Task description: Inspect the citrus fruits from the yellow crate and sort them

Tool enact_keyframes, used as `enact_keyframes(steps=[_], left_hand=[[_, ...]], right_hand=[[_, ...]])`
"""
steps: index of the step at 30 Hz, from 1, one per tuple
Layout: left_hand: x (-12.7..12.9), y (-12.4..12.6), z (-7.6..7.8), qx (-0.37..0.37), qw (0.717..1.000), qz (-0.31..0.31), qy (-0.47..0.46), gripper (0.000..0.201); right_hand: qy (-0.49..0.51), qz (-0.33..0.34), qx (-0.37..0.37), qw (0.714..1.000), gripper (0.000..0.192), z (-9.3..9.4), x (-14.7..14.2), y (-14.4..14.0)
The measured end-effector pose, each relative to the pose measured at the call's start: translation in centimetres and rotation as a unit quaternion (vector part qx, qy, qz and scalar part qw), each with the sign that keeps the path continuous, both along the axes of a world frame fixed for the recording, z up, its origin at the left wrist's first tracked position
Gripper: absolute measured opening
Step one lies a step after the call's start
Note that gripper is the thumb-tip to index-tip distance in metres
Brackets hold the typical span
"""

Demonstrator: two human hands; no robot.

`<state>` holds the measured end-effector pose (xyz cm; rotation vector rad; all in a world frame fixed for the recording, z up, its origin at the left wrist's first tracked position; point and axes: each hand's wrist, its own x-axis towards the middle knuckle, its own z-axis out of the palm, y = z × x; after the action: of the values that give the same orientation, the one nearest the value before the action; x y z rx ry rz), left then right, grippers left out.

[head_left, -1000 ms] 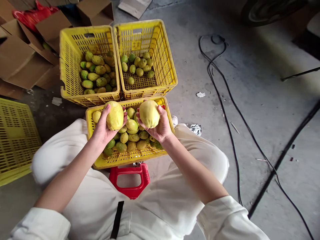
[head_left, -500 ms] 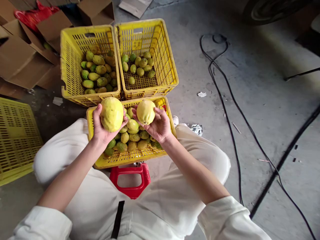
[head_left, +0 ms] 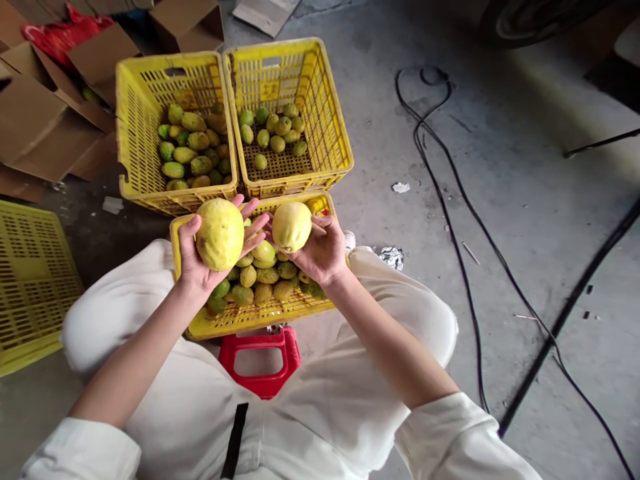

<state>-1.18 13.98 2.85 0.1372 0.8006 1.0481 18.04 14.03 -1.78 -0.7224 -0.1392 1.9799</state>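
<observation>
My left hand (head_left: 197, 263) cradles a large, round yellow fruit (head_left: 220, 235) like a papaya or quince, its thumb against the left side and the other fingers spread out to the right. In my right hand (head_left: 323, 252) lies a smaller, paler yellow fruit (head_left: 291, 227) of the same look, supported by palm and fingers. Both fruits are held side by side, apart, above a low yellow crate (head_left: 260, 317) between my knees. That crate holds several green and yellow fruits (head_left: 267, 275), partly hidden by my hands.
Beyond stand two yellow crates, the left (head_left: 125, 133) and the right (head_left: 345, 143), each with several smaller fruits. Another yellow crate (head_left: 35, 280) is at far left, below cardboard boxes (head_left: 45, 127). A red plastic stool (head_left: 260, 385) shows beneath me. Black cables (head_left: 453, 175) cross the floor.
The fingers of my left hand have spread wider away from the larger fruit. The smaller fruit has turned slightly in my right hand. The view has shifted a little.
</observation>
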Motion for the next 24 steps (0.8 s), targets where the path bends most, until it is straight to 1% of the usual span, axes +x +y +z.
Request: enact_keyframes(steps=[2, 5, 6, 8, 11, 14, 16, 18, 20, 22, 24], left_hand=[[-0.1, 0.0, 0.1, -0.019, 1.0, 0.011, -0.005, 0.046], [-0.2, 0.0, 0.0, -0.041, 0.999, 0.027, 0.015, 0.039], [-0.2, 0.0, -0.1, -0.04, 0.998, 0.026, 0.028, 0.037], [-0.1, 0.0, -0.4, -0.026, 0.998, 0.018, 0.058, 0.035], [0.1, 0.0, -0.8, 0.011, 0.996, 0.014, 0.083, 0.038], [0.0, 0.0, -0.9, 0.04, 0.997, 0.032, 0.062, 0.045], [-0.2, 0.0, -0.8, 0.039, 0.997, 0.046, 0.047, 0.04], [-0.3, 0.0, -0.8, 0.027, 0.996, 0.062, 0.052, 0.034], [-0.2, 0.0, -1.1, 0.024, 0.996, 0.066, 0.058, 0.03], [0.0, -0.1, -1.4, 0.03, 0.997, 0.058, 0.047, 0.031], [0.1, -0.1, -1.8, 0.025, 0.997, 0.059, 0.037, 0.034]], right_hand=[[-0.015, 0.009, -0.008, 1.0, 0.034, 0.4, -0.1, 0.0], [-0.022, 0.021, -0.02, 0.999, 0.041, 0.7, -0.1, -0.2], [-0.013, 0.024, -0.018, 0.999, 0.039, 0.7, -0.1, -0.2], [0.014, 0.028, -0.011, 0.999, 0.031, 0.4, 0.0, -0.2], [0.043, 0.028, -0.009, 0.999, 0.037, -0.1, 0.1, -0.2], [0.052, 0.02, 0.002, 0.998, 0.04, -0.3, 0.0, -0.1], [0.045, 0.013, 0.006, 0.999, 0.038, -0.1, -0.2, 0.0], [0.032, 0.0, -0.007, 0.999, 0.035, 0.2, -0.3, 0.0], [0.025, -0.015, -0.038, 0.999, 0.035, 0.4, -0.3, 0.1], [0.028, -0.028, -0.067, 0.997, 0.035, 0.6, -0.3, 0.1], [0.031, -0.029, -0.08, 0.996, 0.031, 0.6, -0.2, 0.2]])
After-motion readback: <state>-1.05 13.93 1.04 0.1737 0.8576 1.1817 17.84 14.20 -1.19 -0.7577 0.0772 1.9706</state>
